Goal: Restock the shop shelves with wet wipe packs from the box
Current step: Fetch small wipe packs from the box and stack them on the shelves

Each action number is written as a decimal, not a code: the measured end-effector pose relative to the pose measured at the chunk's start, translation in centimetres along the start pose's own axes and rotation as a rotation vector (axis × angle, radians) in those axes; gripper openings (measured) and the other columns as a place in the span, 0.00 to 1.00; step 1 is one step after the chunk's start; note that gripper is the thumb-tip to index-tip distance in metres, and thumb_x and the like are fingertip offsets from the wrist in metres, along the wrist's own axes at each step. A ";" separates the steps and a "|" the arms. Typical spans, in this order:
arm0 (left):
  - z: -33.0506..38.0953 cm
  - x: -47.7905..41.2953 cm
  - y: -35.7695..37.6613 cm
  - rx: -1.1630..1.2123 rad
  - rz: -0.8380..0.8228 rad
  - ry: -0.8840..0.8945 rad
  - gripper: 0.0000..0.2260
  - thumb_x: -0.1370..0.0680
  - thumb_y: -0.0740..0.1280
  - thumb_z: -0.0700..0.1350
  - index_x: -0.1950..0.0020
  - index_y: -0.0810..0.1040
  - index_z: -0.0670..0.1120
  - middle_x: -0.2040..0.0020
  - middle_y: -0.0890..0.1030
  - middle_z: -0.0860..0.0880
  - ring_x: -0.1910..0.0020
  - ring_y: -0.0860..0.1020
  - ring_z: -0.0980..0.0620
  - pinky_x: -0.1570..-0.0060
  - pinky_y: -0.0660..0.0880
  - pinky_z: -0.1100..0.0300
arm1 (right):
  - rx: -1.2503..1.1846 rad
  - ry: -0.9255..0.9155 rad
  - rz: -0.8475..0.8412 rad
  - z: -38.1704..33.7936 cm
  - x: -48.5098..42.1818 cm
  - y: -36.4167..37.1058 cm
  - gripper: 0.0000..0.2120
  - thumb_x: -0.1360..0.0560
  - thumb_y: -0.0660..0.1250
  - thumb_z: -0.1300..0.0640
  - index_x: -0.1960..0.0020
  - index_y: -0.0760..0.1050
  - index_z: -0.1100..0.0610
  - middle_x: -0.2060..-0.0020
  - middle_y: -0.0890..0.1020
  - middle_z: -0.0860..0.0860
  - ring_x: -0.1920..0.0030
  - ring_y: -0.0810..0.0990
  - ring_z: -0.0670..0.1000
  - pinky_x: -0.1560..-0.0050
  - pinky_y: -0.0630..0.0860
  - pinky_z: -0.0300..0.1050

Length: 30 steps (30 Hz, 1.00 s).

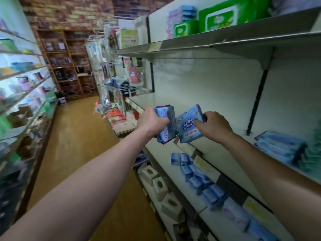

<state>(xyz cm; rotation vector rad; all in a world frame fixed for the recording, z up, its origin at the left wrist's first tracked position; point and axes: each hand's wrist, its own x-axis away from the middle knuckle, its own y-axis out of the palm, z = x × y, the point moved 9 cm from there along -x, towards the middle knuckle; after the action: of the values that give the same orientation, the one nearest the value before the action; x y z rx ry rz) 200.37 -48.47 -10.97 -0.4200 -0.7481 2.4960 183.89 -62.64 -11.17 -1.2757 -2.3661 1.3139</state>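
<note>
Head view: 2 packs at mid shelf

Mid shelf = target. Left pack & right pack over its front edge, side by side. Left hand grips one, right hand grips other. Set upright, labels fwd, slide back

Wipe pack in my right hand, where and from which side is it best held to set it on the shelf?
By its right end, coming from the right, as the right hand grips it. The wipe pack is flat, printed face toward you; its left end is close beside the other pack in the left hand, so that side is crowded.
</note>
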 end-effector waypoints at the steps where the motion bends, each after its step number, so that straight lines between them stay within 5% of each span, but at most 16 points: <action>1: 0.9 -0.4 1.1 0.010 -0.012 0.013 0.12 0.31 0.71 0.46 0.52 0.72 0.46 0.55 0.80 0.45 0.57 0.82 0.43 0.60 0.82 0.46 | -0.003 0.021 0.017 1.0 -0.4 -0.8 0.08 0.23 0.63 0.51 0.53 0.73 0.56 0.59 0.78 0.51 0.60 0.77 0.53 0.69 0.67 0.40; 5: 3.9 -2.1 6.1 0.122 -0.108 0.029 0.14 0.29 0.73 0.45 0.46 0.75 0.44 0.53 0.83 0.44 0.58 0.83 0.43 0.65 0.82 0.45 | -0.001 0.110 0.090 5.4 -1.2 -4.1 0.10 0.23 0.63 0.50 0.52 0.74 0.57 0.58 0.79 0.51 0.60 0.78 0.53 0.69 0.67 0.40; 10: 7.5 -2.9 12.8 0.315 -0.264 0.022 0.13 0.26 0.71 0.40 0.42 0.76 0.41 0.52 0.82 0.43 0.63 0.82 0.50 0.78 0.76 0.60 | 0.021 0.230 0.178 11.0 -1.1 -8.0 0.09 0.23 0.63 0.50 0.55 0.73 0.56 0.61 0.78 0.51 0.63 0.77 0.51 0.69 0.66 0.42; 17: 12.2 -4.2 20.2 0.425 -0.410 0.020 0.15 0.26 0.72 0.40 0.41 0.74 0.41 0.51 0.82 0.43 0.64 0.82 0.50 0.78 0.77 0.59 | 0.049 0.408 0.285 16.7 -0.7 -12.2 0.11 0.23 0.63 0.50 0.56 0.74 0.57 0.61 0.78 0.52 0.61 0.77 0.54 0.67 0.66 0.42; 25: 14.7 -4.7 26.4 0.634 -0.683 -0.152 0.14 0.25 0.72 0.38 0.43 0.72 0.40 0.52 0.80 0.41 0.62 0.80 0.46 0.69 0.76 0.55 | 0.039 0.572 0.375 19.9 -0.6 -14.4 0.16 0.21 0.61 0.50 0.56 0.75 0.63 0.61 0.80 0.57 0.63 0.80 0.57 0.63 0.77 0.46; 27: 15.0 -4.2 28.0 0.658 -0.772 -0.182 0.18 0.26 0.73 0.40 0.40 0.72 0.41 0.49 0.81 0.41 0.58 0.80 0.46 0.60 0.77 0.52 | -0.060 0.615 0.404 20.8 -0.3 -14.4 0.17 0.21 0.61 0.52 0.53 0.77 0.66 0.58 0.82 0.60 0.63 0.83 0.59 0.57 0.82 0.54; 30: 15.3 -2.9 30.3 0.690 -0.911 -0.254 0.18 0.27 0.74 0.42 0.40 0.73 0.43 0.47 0.81 0.41 0.52 0.80 0.45 0.47 0.73 0.44 | -0.274 0.687 0.443 21.9 0.4 -13.8 0.12 0.20 0.61 0.55 0.57 0.73 0.62 0.60 0.78 0.59 0.68 0.82 0.57 0.61 0.83 0.53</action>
<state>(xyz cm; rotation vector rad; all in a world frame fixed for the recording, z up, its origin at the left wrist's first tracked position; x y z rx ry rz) 185.12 -78.58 -15.82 0.4146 -0.0615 1.7591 164.50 -79.60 -14.12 -2.0095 -1.8611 0.4743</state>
